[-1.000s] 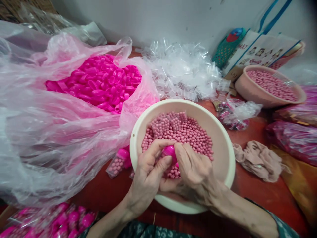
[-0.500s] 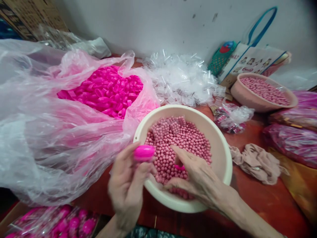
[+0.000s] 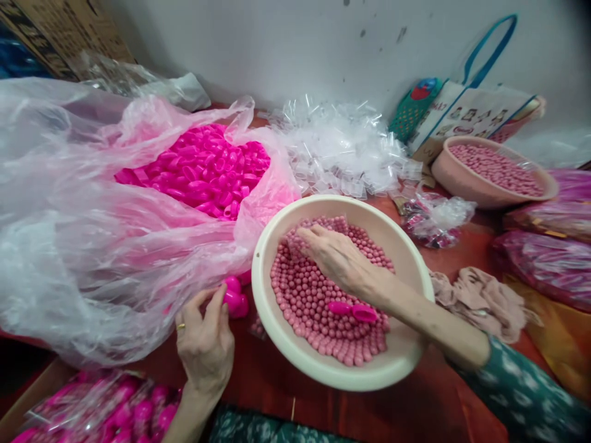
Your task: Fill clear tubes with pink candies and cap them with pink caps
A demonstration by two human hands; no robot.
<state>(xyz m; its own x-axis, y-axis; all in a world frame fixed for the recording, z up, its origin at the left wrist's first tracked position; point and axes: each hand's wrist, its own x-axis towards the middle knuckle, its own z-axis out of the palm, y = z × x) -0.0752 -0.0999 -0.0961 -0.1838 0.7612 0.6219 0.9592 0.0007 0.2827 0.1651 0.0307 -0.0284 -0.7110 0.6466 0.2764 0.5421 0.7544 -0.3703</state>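
Small hand-assembly workspace, looks like a cottage workshop; can't tell if it's inside a home. Evidence: bulk parts heaped on a red tabletop point(image 3: 263, 375) against a plain, spotted wall point(image 3: 277, 49). Big plastic sack point(image 3: 111, 221) full of pink caps point(image 3: 198, 172), pile of clear plastic pieces point(image 3: 341, 147), cream basin point(image 3: 401, 246) of pink beads point(image 3: 314, 307), second basin point(image 3: 466, 184) of similar beads behind. Pink-capped pieces point(image 3: 138, 412) massed in a box, lower left. Printed cartons point(image 3: 92, 31) at back. Personal-looking tote bag point(image 3: 475, 117) and crumpled cloth point(image 3: 484, 301) share the surface.
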